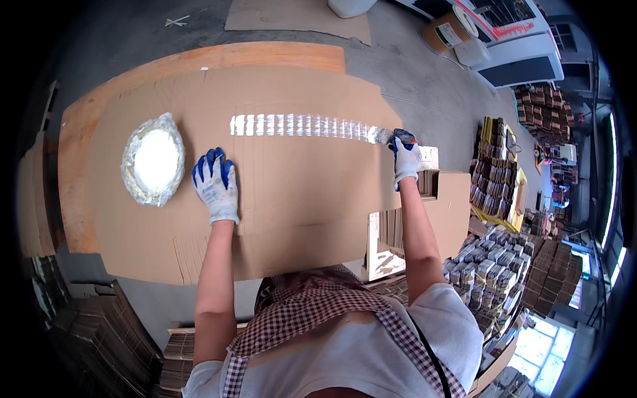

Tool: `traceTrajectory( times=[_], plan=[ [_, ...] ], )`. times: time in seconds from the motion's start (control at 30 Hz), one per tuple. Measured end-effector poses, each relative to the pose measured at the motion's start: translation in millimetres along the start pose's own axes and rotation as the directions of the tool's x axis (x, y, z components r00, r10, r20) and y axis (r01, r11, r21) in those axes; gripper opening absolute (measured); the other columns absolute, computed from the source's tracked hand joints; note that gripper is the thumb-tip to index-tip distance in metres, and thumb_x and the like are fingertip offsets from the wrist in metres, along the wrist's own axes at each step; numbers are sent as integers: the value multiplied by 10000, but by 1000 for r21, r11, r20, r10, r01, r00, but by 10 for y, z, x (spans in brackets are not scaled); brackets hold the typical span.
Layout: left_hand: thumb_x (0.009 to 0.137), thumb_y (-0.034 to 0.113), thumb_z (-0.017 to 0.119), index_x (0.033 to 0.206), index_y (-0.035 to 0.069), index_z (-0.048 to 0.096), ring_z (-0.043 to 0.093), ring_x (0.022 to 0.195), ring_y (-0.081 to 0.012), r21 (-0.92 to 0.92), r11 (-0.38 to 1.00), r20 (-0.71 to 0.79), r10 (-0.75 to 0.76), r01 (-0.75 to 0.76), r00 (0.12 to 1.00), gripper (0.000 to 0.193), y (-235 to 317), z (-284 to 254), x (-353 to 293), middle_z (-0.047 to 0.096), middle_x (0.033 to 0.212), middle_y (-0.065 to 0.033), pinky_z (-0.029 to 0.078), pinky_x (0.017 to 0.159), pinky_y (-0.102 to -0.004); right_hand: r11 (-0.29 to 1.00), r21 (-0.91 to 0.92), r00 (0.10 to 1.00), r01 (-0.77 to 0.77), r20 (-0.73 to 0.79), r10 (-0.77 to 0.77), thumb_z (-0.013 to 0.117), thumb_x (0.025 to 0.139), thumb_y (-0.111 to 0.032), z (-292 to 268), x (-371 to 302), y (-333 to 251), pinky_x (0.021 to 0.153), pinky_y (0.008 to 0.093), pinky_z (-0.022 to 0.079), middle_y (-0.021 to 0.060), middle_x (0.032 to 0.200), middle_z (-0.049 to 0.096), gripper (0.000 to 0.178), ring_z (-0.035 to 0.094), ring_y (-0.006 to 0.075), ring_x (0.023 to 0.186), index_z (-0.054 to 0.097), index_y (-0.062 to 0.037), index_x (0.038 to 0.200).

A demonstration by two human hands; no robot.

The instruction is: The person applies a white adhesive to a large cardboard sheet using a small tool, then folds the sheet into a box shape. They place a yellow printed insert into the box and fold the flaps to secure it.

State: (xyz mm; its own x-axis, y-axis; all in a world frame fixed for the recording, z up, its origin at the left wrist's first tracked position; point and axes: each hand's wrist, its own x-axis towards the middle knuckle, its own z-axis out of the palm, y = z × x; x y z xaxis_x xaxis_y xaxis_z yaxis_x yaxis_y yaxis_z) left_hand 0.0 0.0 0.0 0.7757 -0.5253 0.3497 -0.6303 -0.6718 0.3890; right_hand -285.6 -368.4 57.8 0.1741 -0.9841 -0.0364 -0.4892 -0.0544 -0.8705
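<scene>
My right hand [406,158], in a white glove with blue fingers, is closed around a brush [380,135] at the right end of a white wet-looking band [292,125]. The band is broken into many short strips and runs across the brown cardboard [298,179]. My left hand [217,189], gloved the same way, lies flat on the cardboard with its fingers extended. Left of it stands a round bowl [133,176] with a crumpled, whitish crusted rim. Bright white liquid [158,159] fills it. My right fingers hide most of the brush's handle.
A wooden board [76,199] lies under the cardboard. Stacked cardboard [454,205] stands beside my right forearm, and tied bundles [488,265] fill the floor at right. Further off are a brown drum [446,34] and a white machine [521,60]. More bundles [106,325] stand at lower left.
</scene>
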Motion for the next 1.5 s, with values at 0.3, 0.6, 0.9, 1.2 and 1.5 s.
traceTrajectory(
  times=[0.3, 0.6, 0.9, 1.2, 1.5],
  plan=[
    [956, 291, 524, 1279, 93, 574, 430, 1277, -326, 12, 999, 29, 38, -39, 999, 383, 165, -28, 87, 530, 1368, -97, 289, 1087, -465, 980, -16, 935, 196, 306, -182, 766, 773, -330, 702, -366, -451, 883, 387, 489, 192, 1048, 668, 500, 633, 303, 992, 617, -8, 1127],
    [971, 279, 509, 1281, 71, 575, 434, 1280, -323, 3, 999, 49, 31, -32, 998, 379, 117, 57, 79, 541, 1363, -98, 300, 1077, -466, 965, -258, 980, 47, -173, -94, 759, 782, -245, -842, 931, 609, 776, 359, 527, 134, 925, 720, 340, 688, 252, 828, 683, -12, 1018],
    [981, 303, 481, 1324, 97, 551, 425, 1290, -316, 4, 1000, 44, 26, -26, 999, 406, 180, -48, 79, 524, 1382, -87, 277, 1098, -455, 971, -238, 996, 4, 90, 18, 739, 797, -307, -665, 58, 105, 827, 401, 504, 146, 970, 688, 417, 662, 309, 901, 631, -7, 1066],
    [989, 258, 447, 1283, 102, 580, 475, 1238, -285, -207, 978, -22, -18, 13, 1000, 358, 54, -63, 68, 568, 1321, -80, 308, 1085, -427, 678, 634, 903, -373, 416, 107, 546, 915, -7, -326, -760, -326, 855, 334, 560, 132, 1078, 629, 319, 651, 229, 955, 535, 27, 1232],
    [975, 263, 463, 1259, 120, 596, 498, 1208, -296, -328, 943, 121, -14, 54, 993, 345, -75, -272, 167, 586, 1288, -78, 353, 1061, -406, 754, 614, 918, -231, 395, -40, 658, 859, 0, 975, -1701, -1352, 709, 302, 583, 106, 926, 660, 187, 676, 194, 792, 604, 36, 1034]
  ],
)
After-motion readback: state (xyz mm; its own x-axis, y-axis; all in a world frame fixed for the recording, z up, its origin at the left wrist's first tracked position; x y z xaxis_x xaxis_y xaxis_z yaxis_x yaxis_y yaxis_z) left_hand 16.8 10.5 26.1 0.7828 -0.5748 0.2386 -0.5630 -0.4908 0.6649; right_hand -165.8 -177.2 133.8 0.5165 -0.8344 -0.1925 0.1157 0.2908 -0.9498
